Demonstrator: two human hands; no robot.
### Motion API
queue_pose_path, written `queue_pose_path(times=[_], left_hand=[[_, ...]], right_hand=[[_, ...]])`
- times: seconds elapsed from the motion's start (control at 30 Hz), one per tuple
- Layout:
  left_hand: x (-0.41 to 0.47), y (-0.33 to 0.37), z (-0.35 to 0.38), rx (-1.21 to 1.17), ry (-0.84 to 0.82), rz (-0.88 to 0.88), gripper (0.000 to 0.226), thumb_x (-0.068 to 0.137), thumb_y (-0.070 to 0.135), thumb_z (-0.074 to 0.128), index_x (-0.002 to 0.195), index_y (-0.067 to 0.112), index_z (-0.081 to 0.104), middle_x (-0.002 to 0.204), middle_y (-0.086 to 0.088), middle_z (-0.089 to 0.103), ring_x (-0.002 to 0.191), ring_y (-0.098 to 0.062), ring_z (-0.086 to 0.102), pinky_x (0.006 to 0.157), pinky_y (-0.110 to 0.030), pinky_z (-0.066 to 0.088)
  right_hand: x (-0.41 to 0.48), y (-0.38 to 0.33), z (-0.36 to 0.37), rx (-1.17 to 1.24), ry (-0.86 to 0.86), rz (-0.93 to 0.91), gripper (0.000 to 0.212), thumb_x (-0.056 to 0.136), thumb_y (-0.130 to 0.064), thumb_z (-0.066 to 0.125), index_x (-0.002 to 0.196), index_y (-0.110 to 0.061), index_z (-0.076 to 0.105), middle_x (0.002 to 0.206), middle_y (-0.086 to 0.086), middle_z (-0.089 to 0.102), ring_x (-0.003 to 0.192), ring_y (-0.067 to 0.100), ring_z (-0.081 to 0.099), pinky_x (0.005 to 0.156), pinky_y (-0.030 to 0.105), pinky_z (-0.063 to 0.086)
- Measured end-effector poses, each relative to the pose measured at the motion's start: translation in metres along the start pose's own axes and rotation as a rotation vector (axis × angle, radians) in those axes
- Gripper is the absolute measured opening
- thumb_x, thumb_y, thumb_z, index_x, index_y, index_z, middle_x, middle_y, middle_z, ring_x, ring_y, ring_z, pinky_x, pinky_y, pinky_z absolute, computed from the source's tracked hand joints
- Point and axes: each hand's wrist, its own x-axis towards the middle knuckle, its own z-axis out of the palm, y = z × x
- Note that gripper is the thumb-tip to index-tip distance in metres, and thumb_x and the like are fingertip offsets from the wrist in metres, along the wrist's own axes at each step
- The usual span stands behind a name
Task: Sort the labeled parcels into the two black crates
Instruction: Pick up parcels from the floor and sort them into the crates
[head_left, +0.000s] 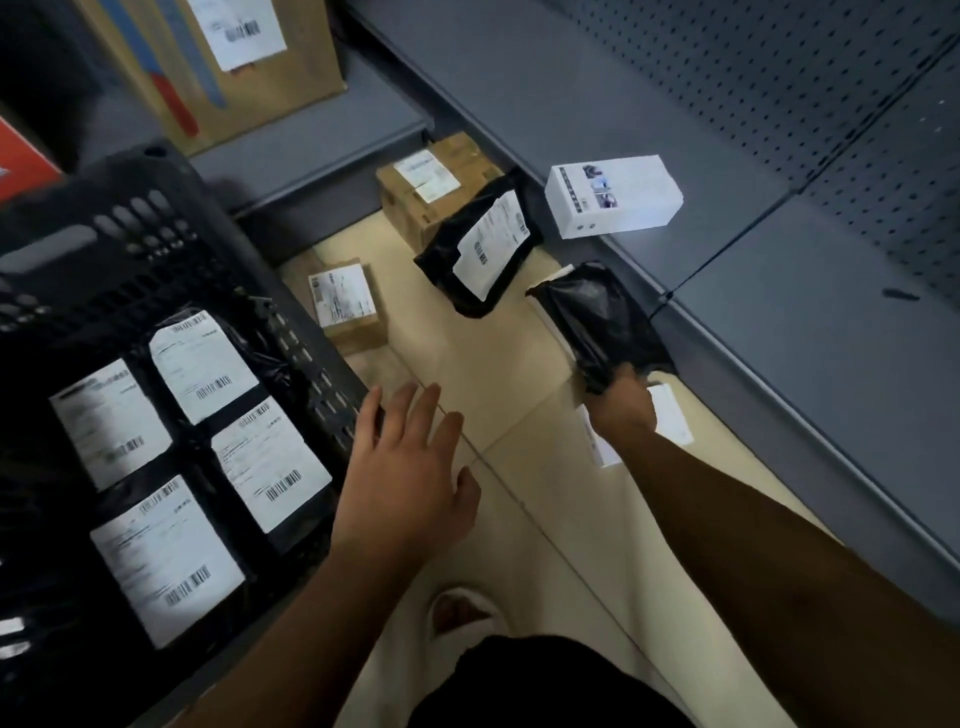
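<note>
currently we are finding the task partly done: four white-labelled black plastic parcels (270, 462) are lying flat in the black perforated plastic crate (156, 228) at left, and no second crate is showing. the right hand (621, 408) is clenching a crumpled black plastic mailer (597, 317) beside the grey metal shelf (779, 338). the left hand (410, 467) is hovering slack by the crate wall, grasping nothing. a labelled black mailer (483, 249) and a small labelled brown cardboard box (348, 304) are awaiting sorting on the floor.
</note>
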Motion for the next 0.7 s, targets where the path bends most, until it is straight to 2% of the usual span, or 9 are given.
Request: queue_pose_path(times=[0.17,0.33,0.4,0.47,0.57,0.7], left_hand=[[0.000,0.001,0.001,-0.078,0.021,-0.009,0.054,0.076,0.042,0.053,0.118,0.012,0.069,0.142,-0.015,0.056,0.137,-0.034,0.044,0.118,-0.058,0.021],[0.002,0.000,0.003,-0.084,0.002,-0.021,0.050,0.075,0.042,0.056,0.114,0.013,0.070,0.139,-0.013,0.058,0.134,-0.033,0.047,0.117,-0.058,0.023],[0.002,0.000,0.003,-0.093,0.001,-0.019,0.051,0.075,0.043,0.054,0.114,0.013,0.070,0.139,-0.012,0.059,0.134,-0.033,0.048,0.117,-0.058,0.022],[0.002,0.000,0.004,-0.099,0.000,-0.018,0.052,0.075,0.043,0.055,0.115,0.013,0.070,0.138,-0.012,0.059,0.134,-0.032,0.048,0.118,-0.058,0.022],[0.002,-0.001,0.005,-0.107,0.004,-0.022,0.051,0.075,0.043,0.056,0.114,0.014,0.070,0.138,-0.011,0.060,0.134,-0.030,0.048,0.118,-0.057,0.022],[0.003,-0.001,0.006,-0.096,0.020,-0.017,0.052,0.074,0.044,0.053,0.113,0.013,0.071,0.137,-0.011,0.060,0.133,-0.031,0.049,0.118,-0.057,0.022]], right_hand=[[0.028,-0.011,0.029,-0.084,0.081,-0.004,0.057,0.098,-0.044,0.051,0.140,-0.011,0.033,0.144,0.019,0.042,0.133,0.044,0.040,0.097,0.057,0.044],[0.051,-0.011,0.036,-0.168,0.040,0.073,0.050,0.099,-0.045,0.045,0.137,-0.013,0.050,0.147,0.018,0.040,0.140,0.042,0.030,0.107,0.057,0.034],[0.055,-0.010,0.034,-0.168,0.044,0.075,0.049,0.098,-0.040,0.048,0.139,-0.013,0.048,0.148,0.018,0.039,0.141,0.041,0.028,0.108,0.059,0.031],[0.059,-0.011,0.034,-0.184,0.057,0.069,0.051,0.095,-0.039,0.052,0.140,-0.015,0.043,0.148,0.017,0.038,0.140,0.041,0.029,0.109,0.060,0.029],[0.068,-0.012,0.031,-0.245,0.080,0.054,0.046,0.094,-0.034,0.054,0.137,-0.019,0.049,0.146,0.016,0.041,0.138,0.041,0.033,0.112,0.062,0.026],[0.066,-0.021,0.016,-0.060,0.135,0.014,0.036,0.094,-0.017,0.051,0.130,-0.016,0.050,0.134,0.018,0.052,0.124,0.042,0.049,0.105,0.061,0.038]])
